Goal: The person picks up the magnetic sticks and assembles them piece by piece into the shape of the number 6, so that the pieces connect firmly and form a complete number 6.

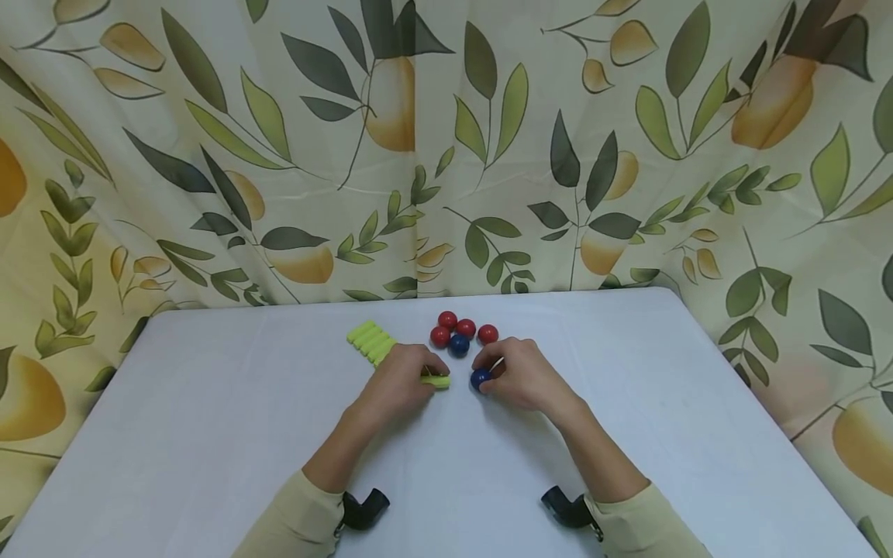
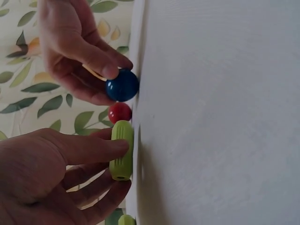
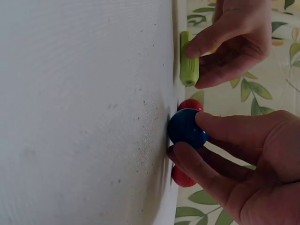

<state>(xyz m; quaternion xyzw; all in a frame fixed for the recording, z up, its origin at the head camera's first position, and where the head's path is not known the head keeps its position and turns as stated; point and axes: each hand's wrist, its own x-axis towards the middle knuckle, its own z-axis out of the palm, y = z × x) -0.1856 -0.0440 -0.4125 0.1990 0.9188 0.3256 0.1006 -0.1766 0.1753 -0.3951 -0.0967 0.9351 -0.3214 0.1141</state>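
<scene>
Head view is showing both your hands working close together over the white table (image 1: 209, 442), toward its far edge. Your left hand (image 1: 399, 380) is holding one green stick (image 1: 437, 382), and its end is pointing toward your other hand. From the left wrist, your thumb is pressing on the near side of this stick, while fingers are supporting it from behind. Your right hand (image 1: 525, 377) is pinching a blue ball (image 1: 480, 378) between thumb and fingers. Stick and ball are staying near each other, but they are not touching. I cannot tell whether either one is resting on the table.

Beyond your left hand, a row of sticks (image 1: 368, 339), also green, is lying side by side at a slant; your hand is hiding its near end. Beyond the gap between your hands, four red balls (image 1: 447, 319) are sitting with a second blue ball (image 1: 458, 346). Three of the red ones are gathering closely around it, and the fourth is standing just beside, to the right. Behind the table, a leaf-patterned curtain (image 1: 488, 178) is hanging.
</scene>
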